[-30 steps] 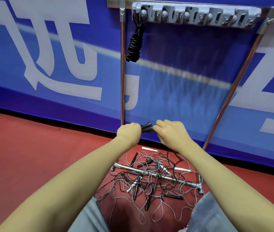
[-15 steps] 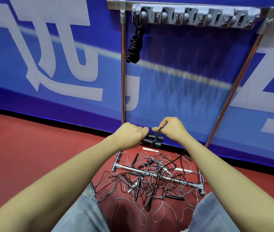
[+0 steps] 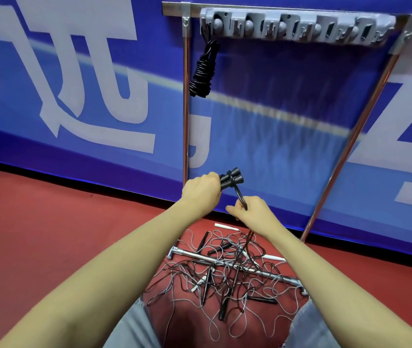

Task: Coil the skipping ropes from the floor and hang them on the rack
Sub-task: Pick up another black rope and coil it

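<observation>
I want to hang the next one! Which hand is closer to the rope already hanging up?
Left. The left hand is below the hanging rope; the right hand is lower and further right.

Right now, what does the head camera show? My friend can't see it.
The left hand grips two black rope handles while the right hand pulls their black cord. Tangled ropes cover the red floor.

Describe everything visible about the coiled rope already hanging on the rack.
The black coiled skipping rope hangs from the leftmost hook of the grey plastic hook strip, beside the rack's left chrome upright post. A loop at its top runs up to the hook; below that, the cord is wound tightly round itself into a narrow bundle that hangs nearly vertical, leaning slightly left at the bottom. It looks like glossy rubber or plastic cord. No handles can be made out. Neither hand touches it.
</observation>
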`<state>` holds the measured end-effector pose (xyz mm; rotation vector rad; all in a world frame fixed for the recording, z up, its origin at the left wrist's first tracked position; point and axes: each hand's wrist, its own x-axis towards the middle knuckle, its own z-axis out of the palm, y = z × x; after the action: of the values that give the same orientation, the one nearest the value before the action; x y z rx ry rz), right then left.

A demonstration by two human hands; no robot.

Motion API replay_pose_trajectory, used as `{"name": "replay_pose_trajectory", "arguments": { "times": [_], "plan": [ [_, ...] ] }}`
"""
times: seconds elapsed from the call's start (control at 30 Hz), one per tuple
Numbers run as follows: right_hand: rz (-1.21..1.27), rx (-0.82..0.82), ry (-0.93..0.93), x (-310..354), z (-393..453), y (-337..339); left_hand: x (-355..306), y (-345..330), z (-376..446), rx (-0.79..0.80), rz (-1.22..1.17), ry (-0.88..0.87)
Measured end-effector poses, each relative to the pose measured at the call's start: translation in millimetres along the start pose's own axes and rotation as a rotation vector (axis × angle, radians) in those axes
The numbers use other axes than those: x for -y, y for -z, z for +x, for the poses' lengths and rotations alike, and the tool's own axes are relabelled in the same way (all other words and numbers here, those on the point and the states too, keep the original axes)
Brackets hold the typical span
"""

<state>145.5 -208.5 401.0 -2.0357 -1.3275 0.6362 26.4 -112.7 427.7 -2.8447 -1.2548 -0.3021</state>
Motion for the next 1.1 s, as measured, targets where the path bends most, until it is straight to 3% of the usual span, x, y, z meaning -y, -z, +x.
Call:
{"name": "replay_pose_trajectory", "arguments": {
  "times": [0.13,0.3,0.37,0.43,0.5,0.57,0.67,0.8,0.87,0.93,1.1],
  "plan": [
    [-0.080,0.064,0.045,6,-3,9,3,-7,0,0.090,0.097,0.073],
    [-0.706,0.023,0.349,27,-6,30,17,-16,-4,0.179,0.275,-0.017],
    [-0.773,-0.046,0.444,31,0,34,20,-18,-8,0.188,0.299,-0.084],
    [-0.539,-0.155,0.443,31,7,31,21,-18,-13,0.187,0.320,-0.152],
    [-0.085,-0.244,0.284,30,14,27,20,-18,-17,0.178,0.340,-0.218],
    [0.150,-0.261,0.115,28,18,24,20,-18,-23,0.177,0.337,-0.264],
    [0.134,-0.266,0.021,19,22,25,21,-19,-29,0.177,0.303,-0.381],
    [0.161,-0.198,-0.074,11,21,24,27,-19,-35,-0.087,0.154,-0.636],
    [0.167,-0.187,-0.098,7,19,22,22,-11,-32,-0.164,0.076,-0.661],
    [0.142,-0.183,-0.092,2,17,19,10,3,-30,-0.227,0.000,-0.569],
    [0.126,-0.128,-0.124,9,9,10,-14,21,-18,-0.133,-0.130,-0.190]
  ]
}}
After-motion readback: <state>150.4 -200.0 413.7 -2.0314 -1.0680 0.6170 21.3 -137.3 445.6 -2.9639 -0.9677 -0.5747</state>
